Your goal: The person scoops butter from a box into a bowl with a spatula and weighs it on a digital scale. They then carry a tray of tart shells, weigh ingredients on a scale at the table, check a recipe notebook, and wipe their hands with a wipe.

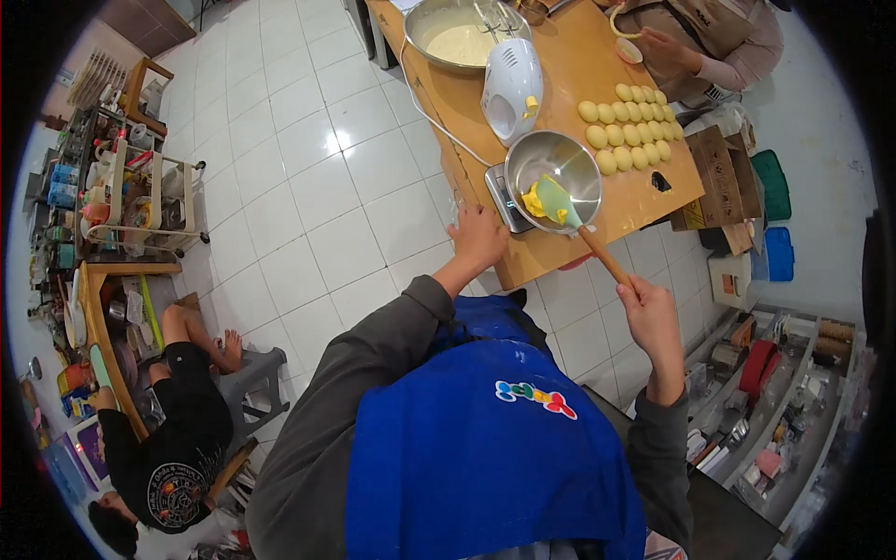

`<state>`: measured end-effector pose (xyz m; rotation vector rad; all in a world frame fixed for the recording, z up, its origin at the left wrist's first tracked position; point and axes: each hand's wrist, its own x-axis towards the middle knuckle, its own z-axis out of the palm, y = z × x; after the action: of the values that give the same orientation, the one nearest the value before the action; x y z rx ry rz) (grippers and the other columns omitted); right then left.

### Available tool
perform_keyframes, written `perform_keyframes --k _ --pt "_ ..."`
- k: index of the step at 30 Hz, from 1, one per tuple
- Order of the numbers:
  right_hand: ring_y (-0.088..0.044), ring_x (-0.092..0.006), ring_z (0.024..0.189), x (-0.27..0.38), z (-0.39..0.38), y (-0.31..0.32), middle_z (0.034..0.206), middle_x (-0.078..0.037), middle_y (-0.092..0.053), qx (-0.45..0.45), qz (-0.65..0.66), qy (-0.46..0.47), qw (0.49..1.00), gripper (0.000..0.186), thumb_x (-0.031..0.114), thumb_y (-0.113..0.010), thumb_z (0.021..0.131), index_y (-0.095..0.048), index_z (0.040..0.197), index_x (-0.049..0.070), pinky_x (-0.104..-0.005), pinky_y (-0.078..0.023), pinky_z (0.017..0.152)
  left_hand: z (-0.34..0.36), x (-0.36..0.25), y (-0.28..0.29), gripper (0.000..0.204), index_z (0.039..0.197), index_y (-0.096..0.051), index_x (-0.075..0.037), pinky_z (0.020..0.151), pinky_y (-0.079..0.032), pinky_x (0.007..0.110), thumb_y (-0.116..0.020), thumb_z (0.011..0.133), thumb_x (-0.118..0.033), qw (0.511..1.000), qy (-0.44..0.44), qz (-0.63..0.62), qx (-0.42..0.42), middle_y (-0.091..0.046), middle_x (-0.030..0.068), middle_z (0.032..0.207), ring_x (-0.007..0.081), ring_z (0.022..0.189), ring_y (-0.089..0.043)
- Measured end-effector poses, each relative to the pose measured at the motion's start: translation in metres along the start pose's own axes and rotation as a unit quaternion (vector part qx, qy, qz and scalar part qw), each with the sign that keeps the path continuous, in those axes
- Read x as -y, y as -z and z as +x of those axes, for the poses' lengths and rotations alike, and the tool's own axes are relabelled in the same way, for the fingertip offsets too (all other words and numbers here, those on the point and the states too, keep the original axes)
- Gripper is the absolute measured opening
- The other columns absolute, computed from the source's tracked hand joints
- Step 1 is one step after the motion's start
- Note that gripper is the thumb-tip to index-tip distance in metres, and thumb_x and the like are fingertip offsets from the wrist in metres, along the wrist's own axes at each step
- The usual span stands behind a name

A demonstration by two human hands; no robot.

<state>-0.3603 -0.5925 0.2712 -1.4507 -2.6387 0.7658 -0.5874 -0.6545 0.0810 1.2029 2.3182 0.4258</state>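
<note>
My right hand (649, 317) is closed around the wooden handle of a spatula (557, 201). The spatula's pale green head is inside a steel mixing bowl (581, 168), with a soft yellow lump (533, 202) like butter or margarine at its edge. The bowl sits on a kitchen scale (507, 199) near the table's front left corner. My left hand (479, 238) is beside the scale at the table edge, fingers apart. A bit of clear plastic (456, 209) shows by its fingertips; I see nothing gripped there.
A white hand mixer (512, 89) stands behind the bowl, its cord along the table's left edge. A large bowl of pale batter (457, 37) is farther back. Rows of yellow dough balls (627, 135) lie to the right. A co-worker's hand (661, 47) is across the table. Another person sits left.
</note>
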Motion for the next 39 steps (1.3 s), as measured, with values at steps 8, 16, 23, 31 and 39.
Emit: perform_keyframes --k 8,16,23,31,39 --pt "-0.055 -0.0393 0.062 0.014 0.002 0.001 0.064 -0.022 -0.054 0.023 -0.037 -0.001 0.999 0.02 0.019 -0.054 0.082 -0.057 0.083 -0.001 -0.043 -0.042 0.054 0.018 -0.018 -0.014 0.038 0.102 -0.052 0.003 0.063 -0.047 0.034 -0.06 0.078 -0.025 0.873 0.027 -0.486 -0.023 -0.062 0.0136 0.076 0.0239 0.07 -0.061" --pt "-0.054 -0.0403 0.061 0.013 0.011 -0.007 0.063 -0.023 -0.054 0.063 -0.04 0.005 0.997 0.021 0.019 -0.052 0.083 -0.056 0.08 -0.002 -0.0449 -0.041 0.056 0.021 -0.027 -0.014 0.028 0.097 -0.052 0.002 0.06 -0.047 0.035 -0.061 0.075 -0.013 0.878 0.049 -0.474 -0.049 -0.062 0.0124 0.071 0.0248 0.066 -0.062" --pt "-0.043 -0.0169 0.041 -0.014 0.02 -0.018 0.049 -0.006 -0.046 0.13 0.138 -0.037 0.981 0.024 0.019 -0.05 0.086 -0.054 0.078 -0.002 -0.0322 -0.037 0.041 0.021 -0.03 -0.012 0.024 0.093 -0.052 0.002 0.059 -0.047 0.036 -0.061 0.075 -0.012 0.885 0.057 -0.459 -0.059 -0.062 0.012 0.068 0.025 0.065 -0.062" --pt "-0.024 -0.0025 0.033 -0.04 0.03 -0.012 0.046 0.006 -0.033 0.212 0.484 -0.297 0.795 0.025 0.026 -0.046 0.09 -0.053 0.09 0.002 -0.0188 -0.02 0.027 0.018 -0.03 -0.008 0.028 0.099 -0.053 0.002 0.059 -0.048 0.031 -0.061 0.076 -0.01 0.886 0.04 -0.459 -0.056 -0.064 0.011 0.069 0.0196 0.064 -0.063" --pt "-0.023 -0.0021 0.033 -0.036 0.011 -0.014 0.046 0.006 -0.031 0.143 0.508 -0.27 0.805 0.025 0.026 -0.047 0.09 -0.054 0.09 0.002 -0.0187 -0.02 0.027 0.015 -0.031 -0.003 0.03 0.103 -0.052 0.003 0.06 -0.049 0.029 -0.06 0.077 -0.01 0.894 0.054 -0.441 -0.056 -0.065 0.0114 0.07 0.0174 0.064 -0.064"
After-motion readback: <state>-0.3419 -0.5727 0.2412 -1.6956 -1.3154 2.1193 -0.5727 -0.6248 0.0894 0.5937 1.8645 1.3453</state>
